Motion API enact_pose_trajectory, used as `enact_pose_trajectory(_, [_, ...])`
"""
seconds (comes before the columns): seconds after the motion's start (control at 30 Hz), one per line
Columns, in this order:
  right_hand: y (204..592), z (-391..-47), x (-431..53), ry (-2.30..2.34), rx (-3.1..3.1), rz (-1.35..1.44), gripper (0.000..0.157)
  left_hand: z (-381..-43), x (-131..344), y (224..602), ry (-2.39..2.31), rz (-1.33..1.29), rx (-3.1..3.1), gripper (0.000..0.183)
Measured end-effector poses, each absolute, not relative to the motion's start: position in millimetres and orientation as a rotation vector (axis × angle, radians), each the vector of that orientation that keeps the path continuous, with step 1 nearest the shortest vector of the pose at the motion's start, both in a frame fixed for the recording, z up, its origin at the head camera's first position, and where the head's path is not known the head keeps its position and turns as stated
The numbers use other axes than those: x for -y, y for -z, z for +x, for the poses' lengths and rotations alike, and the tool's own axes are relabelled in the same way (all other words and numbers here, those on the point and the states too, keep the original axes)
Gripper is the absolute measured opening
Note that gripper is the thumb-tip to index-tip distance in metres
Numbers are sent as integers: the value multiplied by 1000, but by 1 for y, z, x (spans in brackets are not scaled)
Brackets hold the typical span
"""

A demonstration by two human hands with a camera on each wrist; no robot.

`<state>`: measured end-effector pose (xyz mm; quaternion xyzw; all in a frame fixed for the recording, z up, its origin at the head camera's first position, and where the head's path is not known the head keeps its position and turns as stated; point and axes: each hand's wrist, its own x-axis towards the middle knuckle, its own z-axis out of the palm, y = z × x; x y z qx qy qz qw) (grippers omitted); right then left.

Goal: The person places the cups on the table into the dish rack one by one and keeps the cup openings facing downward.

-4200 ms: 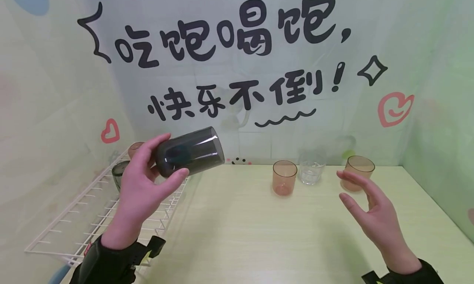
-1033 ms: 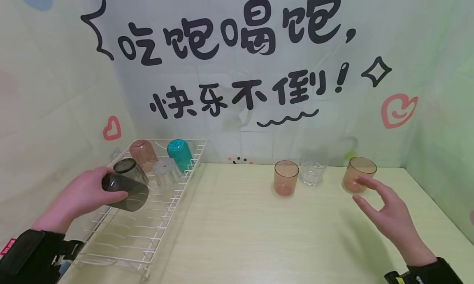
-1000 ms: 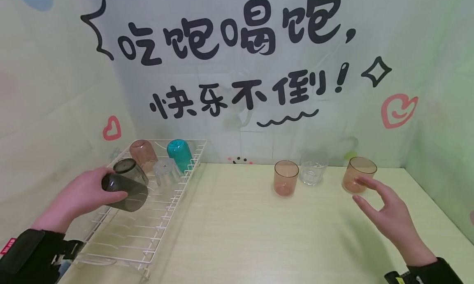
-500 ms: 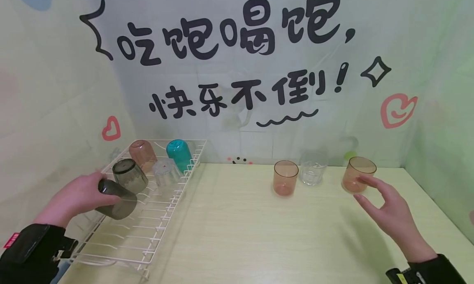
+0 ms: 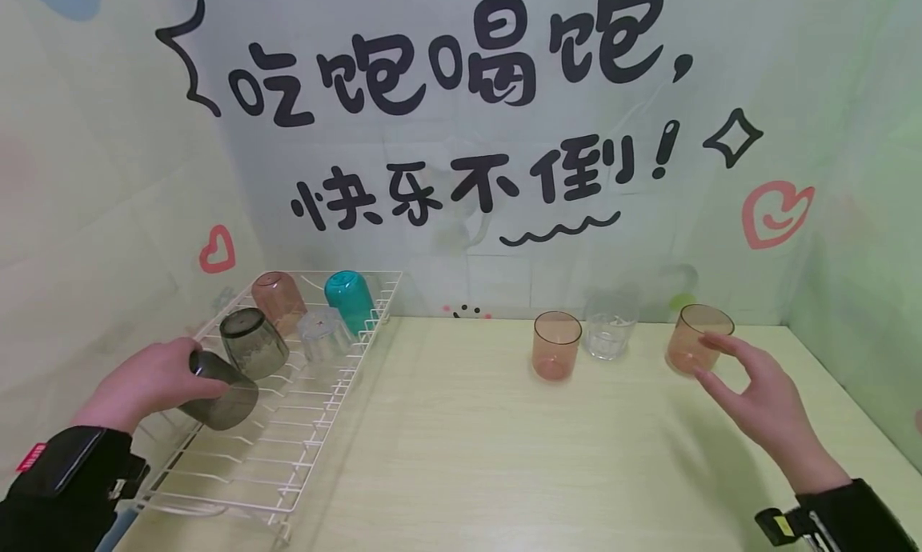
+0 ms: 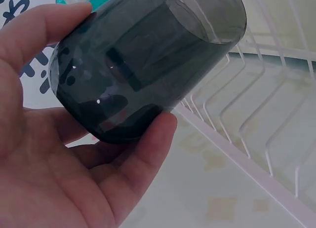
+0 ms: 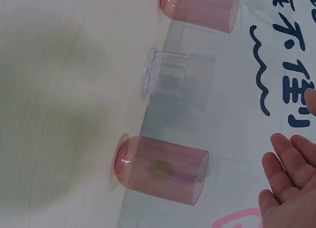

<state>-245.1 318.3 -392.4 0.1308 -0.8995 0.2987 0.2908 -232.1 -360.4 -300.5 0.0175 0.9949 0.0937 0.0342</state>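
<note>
The left hand's grip [image 5: 158, 380] pinches a dark tumbler [image 5: 229, 396] between thumb and fingers near its base, keeping it tilted, mouth low, at the left side of the wire rack [image 5: 348, 392]; whether it touches the wires cannot be told. To seat it well there, the person should probably ease the rim down evenly and avoid knocking the second dark tumbler [image 5: 254, 344] just beyond. That one, a pinkish glass [image 5: 279, 302], a clear glass [image 5: 324, 336] and a turquoise cup [image 5: 349, 300] sit mouth-down on the rack. Well right of the rack, the right hand [image 5: 767, 396] is spread, holding nothing, near an amber glass [image 5: 697, 340]; it and two other glasses [image 5: 555, 346] stand upright on the bench [image 5: 490, 456], no contents showing.
</note>
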Motion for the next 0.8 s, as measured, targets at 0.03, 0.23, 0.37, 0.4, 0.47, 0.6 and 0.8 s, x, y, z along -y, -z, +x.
enact_pose_trajectory(0.03, [392, -246, -319, -793, 2399, 349, 47, -233, 362, 301, -288, 56, -3060, 81])
enact_pose_trajectory(0.23, [393, -248, -319, -792, 2412, 342, 48, -237, 367, 309, -283, 70, -3073, 85])
enact_pose_trajectory(0.37, [395, -249, -319, -795, 2426, 337, 48, -240, 370, 314, -296, 71, -3062, 75])
enact_pose_trajectory(0.4, [396, -250, -318, -793, 2427, 338, 48, -240, 371, 314, -294, 69, -3059, 73])
enact_pose_trajectory(0.47, [396, -251, -318, -786, 2427, 340, 48, -241, 372, 315, -284, 71, -3058, 72])
enact_pose_trajectory(0.6, [397, -253, -318, -777, 2417, 347, 47, -242, 371, 316, -269, 71, -3058, 74])
enact_pose_trajectory(0.8, [396, -254, -315, -780, 2417, 352, 46, -243, 368, 316, -267, 51, -3053, 72])
